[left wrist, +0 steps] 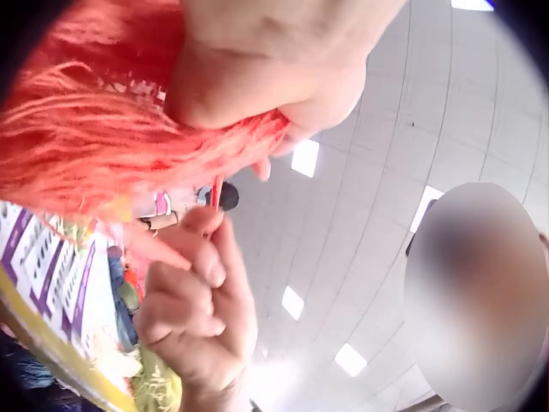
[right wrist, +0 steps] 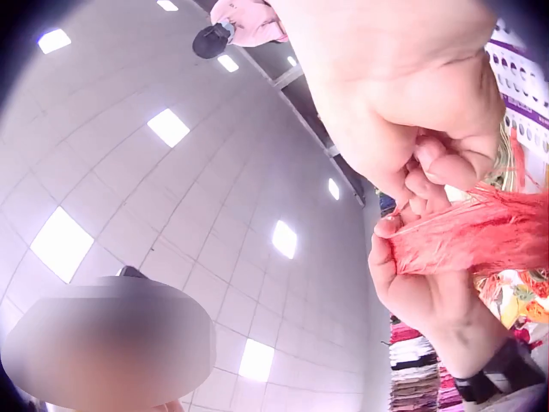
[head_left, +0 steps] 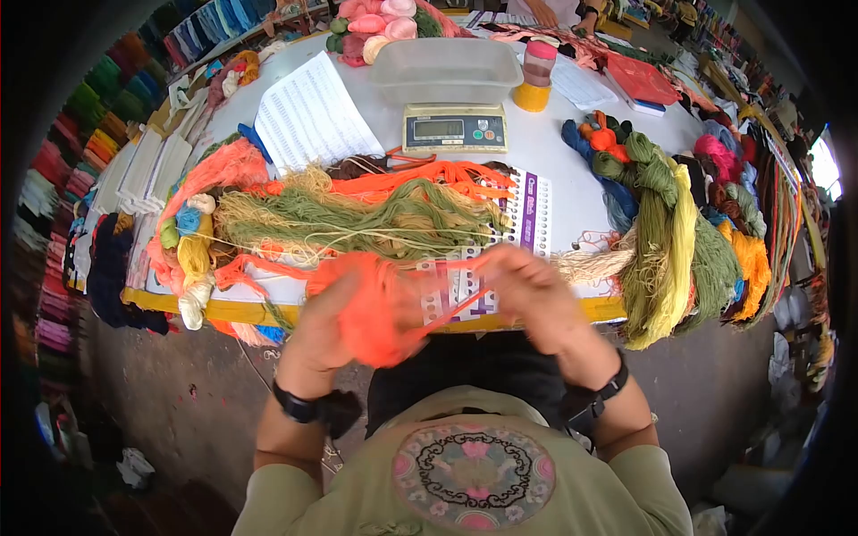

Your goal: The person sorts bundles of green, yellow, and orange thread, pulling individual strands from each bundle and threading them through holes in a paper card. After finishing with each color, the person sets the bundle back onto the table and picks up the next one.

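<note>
A coral-orange skein of thread (head_left: 380,308) hangs from the left hand (head_left: 332,313), whose fingers curl round it; the left wrist view shows the same hand (left wrist: 274,77) gripping the bundle (left wrist: 94,146). Strands run from the skein across to the right hand (head_left: 541,299), which pinches them with curled fingers. In the left wrist view the right hand (left wrist: 193,305) has bent fingers near a thin strand. The right wrist view shows the right hand (right wrist: 412,94) close beside the left hand (right wrist: 433,300), with the coral thread (right wrist: 472,236) between them.
Green thread (head_left: 357,219) and orange thread (head_left: 429,177) lie on the table behind the hands, beside white punched cards with purple bands (head_left: 529,214). A scale (head_left: 454,129) carries a clear tray (head_left: 447,71). Printed sheet (head_left: 313,116) lies left; mixed skeins (head_left: 657,232) hang over the right edge.
</note>
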Available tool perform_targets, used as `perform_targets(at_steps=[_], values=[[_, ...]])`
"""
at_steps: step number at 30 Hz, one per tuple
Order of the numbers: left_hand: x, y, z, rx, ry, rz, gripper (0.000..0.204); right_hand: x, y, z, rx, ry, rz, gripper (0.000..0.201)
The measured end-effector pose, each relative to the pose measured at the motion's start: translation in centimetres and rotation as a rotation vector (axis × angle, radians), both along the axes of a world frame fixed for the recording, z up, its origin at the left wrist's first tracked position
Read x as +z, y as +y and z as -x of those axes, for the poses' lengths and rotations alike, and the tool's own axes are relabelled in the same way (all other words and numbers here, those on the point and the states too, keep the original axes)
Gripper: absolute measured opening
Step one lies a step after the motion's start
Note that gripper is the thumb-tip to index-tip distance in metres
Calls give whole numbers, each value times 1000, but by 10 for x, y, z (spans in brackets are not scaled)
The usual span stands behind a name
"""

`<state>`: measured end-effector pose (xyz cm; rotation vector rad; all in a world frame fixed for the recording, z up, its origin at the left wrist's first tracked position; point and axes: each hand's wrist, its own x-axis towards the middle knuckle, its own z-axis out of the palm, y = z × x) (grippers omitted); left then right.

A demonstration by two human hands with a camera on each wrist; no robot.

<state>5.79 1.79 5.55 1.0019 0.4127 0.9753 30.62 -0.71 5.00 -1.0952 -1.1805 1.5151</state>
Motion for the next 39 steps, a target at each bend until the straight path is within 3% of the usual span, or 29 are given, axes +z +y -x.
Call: perform_targets(at_steps=[1, 2, 3, 4, 6, 7, 8, 9, 11, 12, 13, 15, 16, 17, 19, 20, 21, 22, 24, 26, 28, 30, 32, 39], values=[[4, -1, 13, -191, -143, 63, 50, -9, 2, -14, -237, 53, -182, 12], [-2, 3, 30, -196, -294, 0, 53, -5, 2, -32, -419, -74, -341, 10], [-7, 7, 48, -203, -442, -62, 55, -7, 4, -49, -595, 81, -335, 12], [2, 5, 64, -21, -500, 74, 54, -2, -4, -64, -598, 389, -220, 12], [7, 13, 110, 285, -587, 276, 50, -42, -29, -130, -408, 749, -125, 10], [2, 24, 141, 409, -618, 341, 49, -39, -40, -134, -604, 858, -72, 10], [-1, 29, 167, 493, -599, 407, 42, -36, -51, -143, -645, 952, -52, 10], [-4, 34, 196, 575, -576, 472, 36, -54, -66, -179, -620, 826, -49, 10], [-26, 47, 289, 663, -368, 457, 23, -47, -91, -215, -965, 292, -104, 17], [-32, 50, 331, 779, -291, 436, 20, -64, -111, -268, -1032, 112, -170, 18], [-36, 48, 366, 893, -213, 413, 22, -61, -126, -306, -1243, -191, -232, 17], [-33, 35, 412, 848, -261, 297, 21, -64, -171, -388, -1611, -698, -411, 14], [-20, 25, 390, 696, -322, 183, 20, -62, -183, -393, -1576, -701, -290, 14], [-15, 17, 349, 697, -323, 189, 20, -57, -190, -398, -1535, -703, -171, 14], [-12, 4, 240, 646, -353, 33, 28, -31, -126, -263, -1250, -555, -134, 14], [-14, 3, 184, 492, -432, 84, 34, -25, -107, -220, -859, -859, -127, 18], [-19, 6, 140, 337, -509, 132, 42, -9, -86, -165, -634, -818, 28, 14], [-41, 13, 121, 277, -532, 199, 45, -22, -69, -131, -442, -613, -154, 9], [-52, 27, 69, 111, -485, 338, 40, -19, -31, -74, -170, -593, -244, 3], [-49, 40, 27, 149, -50, 382, 32, -34, 12, -44, -34, -564, -280, 6], [-60, 53, -6, 45, 313, 235, 34, -69, 53, -25, 55, -640, -310, 7], [-75, 59, -34, 2, 701, 300, 35, -89, 72, -13, 143, -714, -369, 7], [-102, 61, -50, -13, 746, 253, 32, -97, 79, -11, 206, -765, -340, 7], [-113, 58, -66, 38, 839, 223, 25, -94, 80, -14, 242, -605, -248, 4]])
